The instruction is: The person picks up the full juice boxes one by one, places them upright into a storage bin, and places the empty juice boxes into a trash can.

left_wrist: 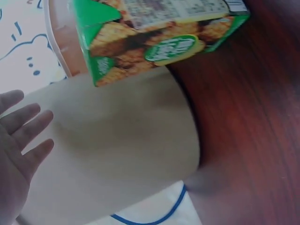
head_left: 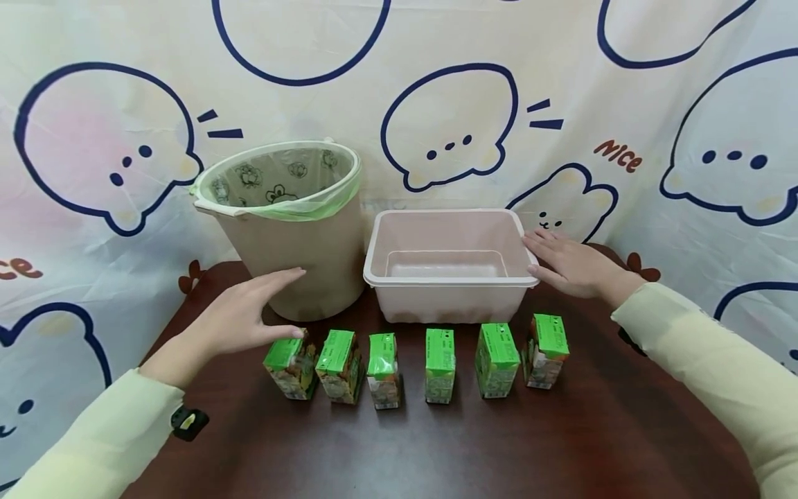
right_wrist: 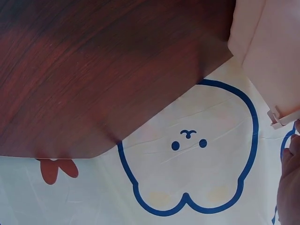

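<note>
Several small green-topped snack boxes (head_left: pixel 440 367) stand upright in a row on the dark wooden table. My left hand (head_left: pixel 246 315) hovers with fingers spread just behind the leftmost box (head_left: pixel 293 374), in front of the beige bin (head_left: pixel 312 256); nothing is in it. In the left wrist view, a box printed with fried food (left_wrist: pixel 159 44) is close by, apart from the fingers (left_wrist: pixel 35 129). At the right end of the pale pink plastic basin (head_left: pixel 451 301), my right hand (head_left: pixel 570 263) has its fingers extended at the rim. Only its edge shows in the right wrist view.
A light green liner bag (head_left: pixel 330 204) is folded over the bin's rim. The bin and the basin stand side by side along the table's back. Behind them hangs a cloth (head_left: pixel 449 41) with cartoon outlines. Dark table surface (head_left: pixel 399 457) lies in front of the boxes.
</note>
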Demonstrator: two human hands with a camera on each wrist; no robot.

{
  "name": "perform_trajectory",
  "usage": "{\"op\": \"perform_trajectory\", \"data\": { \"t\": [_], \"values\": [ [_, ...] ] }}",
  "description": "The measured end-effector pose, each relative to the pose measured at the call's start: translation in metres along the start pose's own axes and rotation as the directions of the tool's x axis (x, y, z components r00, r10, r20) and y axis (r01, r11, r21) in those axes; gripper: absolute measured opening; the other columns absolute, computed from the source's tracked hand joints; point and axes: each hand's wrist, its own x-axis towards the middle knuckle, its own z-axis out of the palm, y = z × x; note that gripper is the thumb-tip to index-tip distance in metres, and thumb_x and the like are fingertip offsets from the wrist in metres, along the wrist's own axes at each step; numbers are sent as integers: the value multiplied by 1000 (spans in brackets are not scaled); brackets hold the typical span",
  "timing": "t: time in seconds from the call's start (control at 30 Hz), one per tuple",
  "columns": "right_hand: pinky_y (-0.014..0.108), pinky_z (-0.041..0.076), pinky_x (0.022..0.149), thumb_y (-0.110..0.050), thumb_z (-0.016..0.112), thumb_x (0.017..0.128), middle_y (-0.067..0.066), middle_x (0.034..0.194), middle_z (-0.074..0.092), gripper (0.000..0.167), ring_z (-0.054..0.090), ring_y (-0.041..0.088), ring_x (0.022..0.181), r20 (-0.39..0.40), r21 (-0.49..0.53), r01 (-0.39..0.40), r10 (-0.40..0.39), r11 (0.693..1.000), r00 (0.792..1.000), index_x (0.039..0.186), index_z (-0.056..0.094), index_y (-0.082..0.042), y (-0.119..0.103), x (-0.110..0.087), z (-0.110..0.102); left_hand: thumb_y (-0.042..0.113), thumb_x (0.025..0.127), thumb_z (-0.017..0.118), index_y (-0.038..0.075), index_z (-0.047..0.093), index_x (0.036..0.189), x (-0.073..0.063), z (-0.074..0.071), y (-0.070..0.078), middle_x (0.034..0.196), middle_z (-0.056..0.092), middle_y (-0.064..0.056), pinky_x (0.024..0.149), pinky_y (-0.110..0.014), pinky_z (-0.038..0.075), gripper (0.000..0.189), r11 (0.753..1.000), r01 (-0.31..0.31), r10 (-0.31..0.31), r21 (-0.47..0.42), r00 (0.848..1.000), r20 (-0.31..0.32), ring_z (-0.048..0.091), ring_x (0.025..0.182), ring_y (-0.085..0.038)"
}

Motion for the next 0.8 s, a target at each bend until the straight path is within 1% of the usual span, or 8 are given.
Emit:
{"op": "perform_trajectory", "data": {
  "t": [0.13,0.23,0.33,0.5,0.7,0.8],
  "values": [
    [58,16,113,-44,45,100,20,157,23,69,17,40,143,-5,-12,13,-13,1000,1000,153,26,-3,1,1,3,51,80,75,9,45,144,-11,5,-5,142,48,-16,98,-58,39,82,998,37,-38,-52,999,-20,46,128,-37],
    [57,16,113,-43,44,100,20,157,23,69,17,40,144,-8,-22,23,-23,999,1000,153,26,-3,2,1,5,45,81,77,8,46,143,-18,10,-11,141,49,-15,98,-58,38,79,992,46,-50,-121,998,-29,45,128,-36],
    [57,17,113,-44,43,101,19,157,22,69,17,39,144,-11,-28,25,-26,999,1000,153,25,-3,4,2,7,39,80,79,8,47,142,-23,17,-16,140,50,-13,98,-59,38,77,978,50,-57,-203,998,-27,45,128,-36],
    [58,17,112,-42,45,100,20,157,22,69,17,39,144,-16,-10,25,-25,1000,1000,153,25,-3,3,1,7,37,75,84,8,46,142,-29,27,-24,141,49,-11,98,-62,35,82,948,70,-72,-312,997,5,42,130,-37],
    [59,19,111,-42,45,101,20,157,23,69,19,40,143,-22,5,21,-21,1000,1000,153,24,-3,2,0,7,33,69,87,13,47,142,-36,37,-31,143,46,-8,98,-65,33,86,897,106,-78,-428,994,83,38,133,-35],
    [59,19,111,-43,44,101,20,157,23,69,19,40,143,-24,0,22,-22,1000,999,154,24,-4,4,0,8,32,67,88,14,48,141,-39,45,-33,142,47,-7,98,-66,33,86,879,122,-75,-460,990,119,38,133,-35]
  ]
}}
